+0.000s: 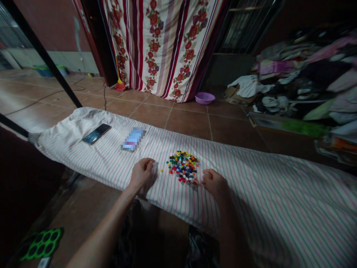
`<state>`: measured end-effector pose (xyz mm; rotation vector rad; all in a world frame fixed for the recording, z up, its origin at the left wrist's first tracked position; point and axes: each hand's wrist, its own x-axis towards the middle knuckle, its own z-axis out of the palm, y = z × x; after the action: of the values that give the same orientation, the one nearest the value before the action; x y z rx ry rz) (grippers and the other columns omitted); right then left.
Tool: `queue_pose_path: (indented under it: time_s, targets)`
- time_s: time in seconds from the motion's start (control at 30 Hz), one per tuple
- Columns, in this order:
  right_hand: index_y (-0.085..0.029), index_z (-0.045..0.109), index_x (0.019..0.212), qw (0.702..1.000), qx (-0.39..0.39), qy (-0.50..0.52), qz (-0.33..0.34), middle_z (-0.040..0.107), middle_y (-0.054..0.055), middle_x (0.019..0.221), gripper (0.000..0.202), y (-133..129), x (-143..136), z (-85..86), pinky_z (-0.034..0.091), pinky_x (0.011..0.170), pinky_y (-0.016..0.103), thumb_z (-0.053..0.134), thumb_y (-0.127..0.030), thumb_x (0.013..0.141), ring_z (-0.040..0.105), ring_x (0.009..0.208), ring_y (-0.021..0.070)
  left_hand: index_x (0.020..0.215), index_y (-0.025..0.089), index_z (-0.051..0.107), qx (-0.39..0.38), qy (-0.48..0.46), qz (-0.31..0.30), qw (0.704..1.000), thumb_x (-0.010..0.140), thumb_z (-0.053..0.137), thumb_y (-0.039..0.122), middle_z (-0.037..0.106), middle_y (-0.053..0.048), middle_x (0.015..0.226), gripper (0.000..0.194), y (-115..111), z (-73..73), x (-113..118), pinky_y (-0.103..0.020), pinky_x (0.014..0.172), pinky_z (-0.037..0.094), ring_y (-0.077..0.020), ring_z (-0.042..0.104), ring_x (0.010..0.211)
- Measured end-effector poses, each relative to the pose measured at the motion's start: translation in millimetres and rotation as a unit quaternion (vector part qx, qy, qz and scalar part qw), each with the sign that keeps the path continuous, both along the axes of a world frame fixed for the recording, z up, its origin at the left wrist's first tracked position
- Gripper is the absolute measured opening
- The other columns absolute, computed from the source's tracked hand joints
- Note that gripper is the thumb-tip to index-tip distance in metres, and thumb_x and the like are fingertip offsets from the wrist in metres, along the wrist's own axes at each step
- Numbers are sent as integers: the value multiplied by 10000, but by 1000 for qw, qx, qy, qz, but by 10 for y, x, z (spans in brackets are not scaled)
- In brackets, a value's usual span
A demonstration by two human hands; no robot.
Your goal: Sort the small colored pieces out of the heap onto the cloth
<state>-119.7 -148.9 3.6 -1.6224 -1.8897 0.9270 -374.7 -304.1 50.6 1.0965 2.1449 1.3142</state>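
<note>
"What's at the left on your feed?"

"On the floor I have a green frame (43, 243) with round openings, off the near edge of the striped cloth (64, 137). On the cloth, towards its left end, lies a dark phone (96, 134); right of that, close to the far edge, a second phone (133, 139), its screen blurred out."

"And the hands?"

"I see the left hand (142, 172) coming in over the near edge, fingers curled, thumb drawn in. I can't tell whether anything is pinched there. Just right of it sits a lone yellow piece (161, 170)."

"Where's the pile?"

"Next along: the pile of coloured pieces (184, 167), spread loosely between the two hands, nearer the far edge than the near one. Beyond the far edge I get a purple bowl (205, 98) on the floor."

"Right hand?"

"The right hand (214, 182) is well apart from the left, curled, fingertips just beside the pile. Whether it grips a piece, I can't tell. Farthest right, past the far edge, clothes (295, 70) lie heaped."
</note>
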Motion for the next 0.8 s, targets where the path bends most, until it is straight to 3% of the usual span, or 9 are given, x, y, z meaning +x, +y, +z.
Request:
queue_pose_path:
  time_s: [0.17,0.33,0.43,0.53,0.67,0.8]
  targets:
    - [-201,628,884,988,-127,85,22,647,-1,550,248,-132,-93,130,511,459,243,412,-290,799,663,502,174,983,168,666,-42,32,-107,993,840,466,268,709,-72,945,265,54,-37,353,-307,781,521,-170,651,866]
    - [-176,612,914,986,-91,132,44,666,13,624,275,-237,-207,206,568,567,269,405,-319,805,684,573,168,1037,150,646,12,10,-138,990,830,456,207,662,-97,1072,287,130,-19,570,-291,849,523,-158,633,960]
    - [-162,627,914,984,-43,162,60,693,45,709,301,-239,-211,211,583,647,289,407,-334,802,700,663,172,992,166,655,55,9,-141,988,836,447,200,644,-87,1083,262,151,7,551,-276,854,523,-151,617,1000]
    - [-164,647,910,988,-1,145,52,707,63,756,311,-216,-162,209,574,631,288,427,-350,794,699,698,182,959,177,663,61,19,-124,990,852,437,219,638,-80,1073,253,150,7,430,-264,812,529,-146,621,970]
    - [-153,654,893,995,11,101,6,673,42,635,308,-185,-83,182,556,577,284,428,-331,784,682,611,186,969,148,661,-29,30,-45,998,855,437,225,667,-86,966,263,135,-49,232,-295,780,526,-153,644,850]
    - [-163,656,926,994,-50,93,29,647,11,572,300,-167,-87,113,543,539,264,427,-297,785,673,557,176,1020,138,658,-93,69,-51,992,848,478,235,696,-104,979,268,138,-92,229,-338,858,505,-185,652,903]
